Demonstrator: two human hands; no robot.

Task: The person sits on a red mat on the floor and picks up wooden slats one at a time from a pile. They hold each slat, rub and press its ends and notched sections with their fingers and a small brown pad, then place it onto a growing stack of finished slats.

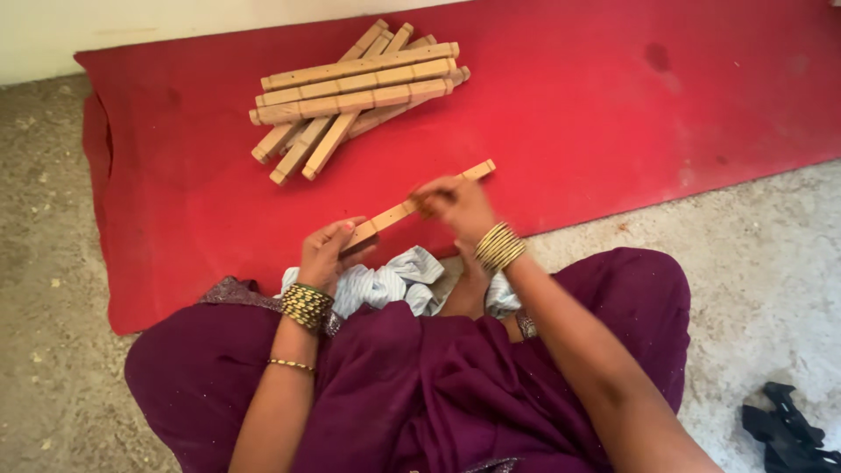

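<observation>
Wood: we hold one wooden strip (412, 207) above the red mat (613, 105).
Left hand (326, 254): fingers closed round its near end.
Right hand (457, 205): fingertips pinched on its middle, seemingly rubbing or working it.
Next: we judge steady support is needed.
Nearby: pile of wooden strips (355, 88), striped cloth (394, 285) on our lap, black item (788, 434); nothing blocks us.

Red mat (613, 114), stacked wooden sticks (355, 88), striped cloth (394, 285), black object (788, 429)
</observation>
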